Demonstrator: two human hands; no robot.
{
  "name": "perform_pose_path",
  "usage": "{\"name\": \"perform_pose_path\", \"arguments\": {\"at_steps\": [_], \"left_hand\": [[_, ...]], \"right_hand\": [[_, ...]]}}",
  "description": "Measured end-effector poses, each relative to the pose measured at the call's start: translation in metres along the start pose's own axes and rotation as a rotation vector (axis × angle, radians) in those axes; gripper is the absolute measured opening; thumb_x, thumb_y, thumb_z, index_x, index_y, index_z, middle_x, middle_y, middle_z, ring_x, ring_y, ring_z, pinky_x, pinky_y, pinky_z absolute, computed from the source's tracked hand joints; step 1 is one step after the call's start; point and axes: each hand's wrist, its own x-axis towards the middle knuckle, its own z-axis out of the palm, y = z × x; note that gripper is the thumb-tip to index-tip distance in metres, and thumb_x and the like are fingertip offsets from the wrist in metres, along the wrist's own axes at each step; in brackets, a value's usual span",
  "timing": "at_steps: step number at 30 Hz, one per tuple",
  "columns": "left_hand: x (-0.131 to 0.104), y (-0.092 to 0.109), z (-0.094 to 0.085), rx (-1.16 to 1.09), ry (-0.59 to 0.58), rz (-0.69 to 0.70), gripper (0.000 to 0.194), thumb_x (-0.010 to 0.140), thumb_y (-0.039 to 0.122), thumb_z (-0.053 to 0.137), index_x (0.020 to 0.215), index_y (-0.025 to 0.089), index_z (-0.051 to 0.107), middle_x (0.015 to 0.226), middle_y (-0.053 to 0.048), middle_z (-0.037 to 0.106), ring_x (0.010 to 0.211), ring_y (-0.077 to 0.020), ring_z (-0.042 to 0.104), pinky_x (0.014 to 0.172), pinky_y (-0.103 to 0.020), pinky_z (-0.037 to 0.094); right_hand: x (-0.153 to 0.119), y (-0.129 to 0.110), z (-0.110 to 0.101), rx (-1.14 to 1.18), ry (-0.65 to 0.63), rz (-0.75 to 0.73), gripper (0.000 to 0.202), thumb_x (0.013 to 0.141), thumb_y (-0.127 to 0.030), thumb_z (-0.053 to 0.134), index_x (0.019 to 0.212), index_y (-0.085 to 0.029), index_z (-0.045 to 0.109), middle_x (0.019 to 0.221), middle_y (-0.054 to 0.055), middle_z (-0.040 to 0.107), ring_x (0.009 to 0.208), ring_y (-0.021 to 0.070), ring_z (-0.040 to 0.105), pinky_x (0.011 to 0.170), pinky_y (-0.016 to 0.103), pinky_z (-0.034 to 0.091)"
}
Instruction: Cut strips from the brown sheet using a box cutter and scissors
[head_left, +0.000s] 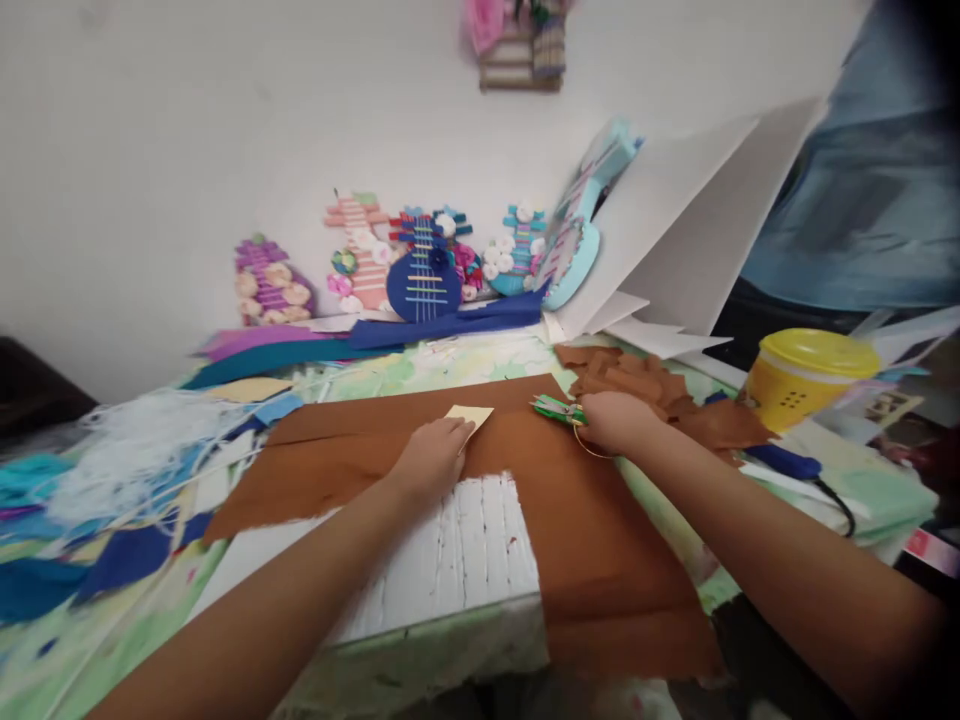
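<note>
My left hand is closed on a small cream-coloured card, low over a brown cloth. To its right, my right hand grips green-handled scissors, whose tips point left above the cloth. A thin yellowish loop hangs by the scissors. The brown cloth spreads across the table and drapes over its front edge. Below my left hand lies a white board with raised lines, partly covered by my left forearm.
Brown scraps and a yellow bucket are at the right, near a blue-handled tool. Tangled white strings lie left. Decorated instrument shapes and white sheets stand against the wall.
</note>
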Motion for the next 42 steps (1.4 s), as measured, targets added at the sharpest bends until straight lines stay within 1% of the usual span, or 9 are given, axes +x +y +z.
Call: {"name": "perform_pose_path", "arguments": {"at_steps": [7, 10, 17, 21, 26, 30, 34, 38, 42], "left_hand": [[-0.042, 0.059, -0.048, 0.144, 0.097, 0.022, 0.048, 0.071, 0.001, 0.04, 0.117, 0.016, 0.045, 0.11, -0.01, 0.054, 0.098, -0.0241, 0.05, 0.081, -0.039, 0.039], [-0.059, 0.072, -0.042, 0.208, 0.148, -0.016, 0.046, 0.069, 0.001, 0.042, 0.112, 0.013, 0.049, 0.1, -0.011, 0.059, 0.088, -0.0248, 0.054, 0.073, -0.037, 0.044], [-0.087, 0.079, -0.021, 0.261, 0.615, 0.046, 0.032, 0.073, 0.004, 0.038, 0.098, 0.015, 0.055, 0.089, -0.007, 0.062, 0.079, -0.0218, 0.056, 0.068, -0.035, 0.044], [-0.102, 0.08, -0.022, 0.254, 0.641, 0.15, 0.025, 0.079, 0.008, 0.037, 0.096, 0.014, 0.055, 0.076, -0.005, 0.061, 0.058, -0.0149, 0.054, 0.052, -0.027, 0.041], [-0.105, 0.077, -0.037, 0.351, 0.673, 0.107, 0.019, 0.08, 0.01, 0.045, 0.096, 0.016, 0.055, 0.076, -0.004, 0.06, 0.052, -0.0126, 0.05, 0.049, -0.026, 0.039], [-0.078, 0.098, -0.044, 0.301, 0.795, 0.157, 0.016, 0.078, 0.009, 0.049, 0.09, 0.015, 0.056, 0.071, -0.004, 0.06, 0.049, -0.0114, 0.047, 0.049, -0.026, 0.037], [-0.052, 0.137, -0.036, 0.1, 0.896, 0.209, 0.013, 0.077, 0.008, 0.045, 0.079, 0.012, 0.057, 0.064, -0.003, 0.058, 0.05, -0.0124, 0.048, 0.053, -0.028, 0.04], [-0.056, 0.159, -0.011, -0.061, 1.021, 0.362, 0.019, 0.078, 0.007, 0.042, 0.067, 0.016, 0.054, 0.059, 0.002, 0.056, 0.052, -0.0108, 0.05, 0.064, -0.026, 0.042], [-0.073, 0.154, 0.02, -0.07, 0.903, 0.207, 0.027, 0.078, 0.008, 0.041, 0.053, 0.017, 0.045, 0.046, 0.004, 0.045, 0.043, -0.0101, 0.045, 0.052, -0.023, 0.04]], "right_hand": [[-0.025, 0.008, -0.011, 0.197, 0.162, 0.069, 0.026, 0.075, -0.037, 0.043, 0.081, -0.014, 0.055, 0.079, 0.012, 0.062, 0.072, 0.0227, 0.057, 0.051, 0.026, 0.033], [-0.018, 0.001, -0.012, 0.234, 0.102, 0.04, 0.028, 0.074, -0.04, 0.045, 0.074, -0.015, 0.057, 0.075, 0.01, 0.062, 0.067, 0.0202, 0.058, 0.049, 0.024, 0.032], [0.035, -0.074, -0.021, 0.245, 0.03, -0.155, 0.019, 0.068, -0.033, 0.054, 0.071, -0.016, 0.061, 0.074, 0.007, 0.064, 0.066, 0.0182, 0.058, 0.049, 0.021, 0.032], [0.045, -0.112, -0.031, 0.279, -0.007, -0.256, 0.017, 0.068, -0.028, 0.056, 0.063, -0.014, 0.061, 0.066, 0.008, 0.062, 0.063, 0.0186, 0.057, 0.05, 0.022, 0.033], [-0.016, -0.078, -0.039, 0.426, 0.087, -0.236, 0.043, 0.083, -0.044, 0.032, 0.068, -0.015, 0.06, 0.068, 0.006, 0.061, 0.064, 0.0167, 0.055, 0.053, 0.024, 0.035], [-0.087, -0.045, -0.021, 1.173, -0.116, -0.067, 0.043, 0.073, -0.054, 0.044, 0.084, -0.015, 0.058, 0.071, 0.006, 0.062, 0.06, 0.0167, 0.056, 0.047, 0.025, 0.039], [-0.103, -0.046, 0.001, 1.564, -0.121, -0.072, 0.04, 0.069, -0.035, 0.057, 0.104, -0.016, 0.05, 0.089, 0.007, 0.063, 0.079, 0.0186, 0.059, 0.067, 0.029, 0.046], [-0.082, -0.038, 0.016, 1.14, -0.064, -0.03, 0.044, 0.07, -0.026, 0.053, 0.112, -0.016, 0.047, 0.101, 0.009, 0.06, 0.088, 0.0228, 0.057, 0.074, 0.035, 0.045], [-0.075, -0.033, 0.017, 0.416, 0.165, -0.035, 0.061, 0.067, -0.031, 0.058, 0.123, -0.012, 0.043, 0.115, 0.018, 0.05, 0.105, 0.0323, 0.046, 0.086, 0.046, 0.036]]}}
